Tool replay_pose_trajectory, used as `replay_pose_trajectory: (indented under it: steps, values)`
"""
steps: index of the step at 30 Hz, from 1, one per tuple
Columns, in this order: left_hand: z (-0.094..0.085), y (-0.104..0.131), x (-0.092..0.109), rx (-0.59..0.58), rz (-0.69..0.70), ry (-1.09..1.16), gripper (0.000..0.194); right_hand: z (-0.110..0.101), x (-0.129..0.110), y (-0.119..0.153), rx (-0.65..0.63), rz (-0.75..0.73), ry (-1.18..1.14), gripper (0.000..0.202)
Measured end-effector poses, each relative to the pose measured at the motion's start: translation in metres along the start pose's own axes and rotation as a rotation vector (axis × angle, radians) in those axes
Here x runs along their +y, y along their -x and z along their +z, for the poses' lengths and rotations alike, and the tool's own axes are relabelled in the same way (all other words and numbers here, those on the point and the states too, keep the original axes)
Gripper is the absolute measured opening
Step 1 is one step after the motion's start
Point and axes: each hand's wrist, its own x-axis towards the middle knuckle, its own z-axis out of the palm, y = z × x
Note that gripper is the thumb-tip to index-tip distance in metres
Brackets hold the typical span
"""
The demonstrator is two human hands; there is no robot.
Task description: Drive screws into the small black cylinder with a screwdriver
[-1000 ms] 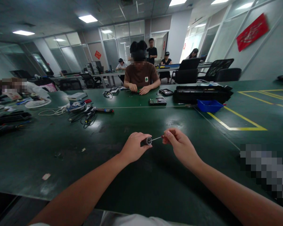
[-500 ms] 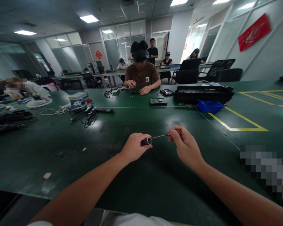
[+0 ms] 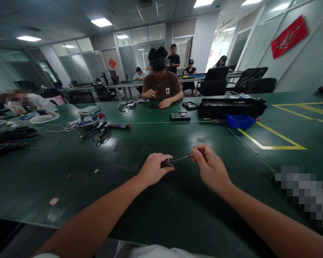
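Note:
Over the green table (image 3: 118,211), my left hand (image 3: 154,169) is closed round a small dark cylindrical part (image 3: 168,162) with a pale rim on its end, which faces right. What kind of part it is, I cannot make out. My right hand (image 3: 208,163) grips the handle of a screwdriver (image 3: 182,157), its thin shaft pointing left. The screwdriver's tip is at the open end of the cylinder; whether it touches anything inside is too small to tell.
Cables (image 3: 101,132) and a dark pen-like tool (image 3: 120,126) lie at the left. Ahead are a hard drive (image 3: 180,116), a blue tray (image 3: 240,122) and a long black housing (image 3: 231,107). A co-worker (image 3: 161,80) sits opposite, handling a small green board.
The screwdriver's tip has shifted slightly right and down at the cylinder's end, and my right hand has tilted a little. The co-worker opposite now holds a thin tool upright over the board.

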Motion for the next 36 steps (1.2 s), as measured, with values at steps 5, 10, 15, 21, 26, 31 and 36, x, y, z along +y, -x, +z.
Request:
replay_pose_trajectory:
  steps: [5, 10, 15, 21, 26, 31, 36]
  values:
    - [0.0003, -0.0003, -0.0009, -0.015, 0.012, 0.014, 0.036, 0.0005, 0.0004, 0.0004, 0.033, -0.032, -0.014, 0.022]
    - [0.0014, -0.0006, -0.0020, -0.002, 0.011, 0.008, 0.038, -0.0008, -0.0033, 0.0006, -0.007, -0.047, 0.038, 0.022]
    - [0.0013, -0.0005, -0.0026, 0.007, 0.014, 0.022, 0.038, -0.0023, -0.0038, 0.0002, 0.019, -0.056, 0.093, 0.023]
    - [0.0021, -0.0007, -0.0043, -0.001, -0.005, 0.054, 0.038, -0.0016, 0.0001, -0.0006, 0.051, -0.082, 0.139, 0.022]
    - [0.0002, -0.0005, -0.0022, 0.005, -0.007, 0.115, 0.039, -0.0018, -0.0004, -0.0008, 0.060, -0.071, 0.157, 0.023]
    - [-0.0024, 0.0001, 0.0015, 0.046, -0.051, 0.189, 0.035, -0.0015, -0.0007, -0.0012, 0.059, -0.065, 0.148, 0.022]
    - [-0.0015, 0.0002, 0.0029, 0.136, -0.081, 0.331, 0.026, -0.0006, -0.0008, -0.0015, 0.059, -0.048, 0.131, 0.022]
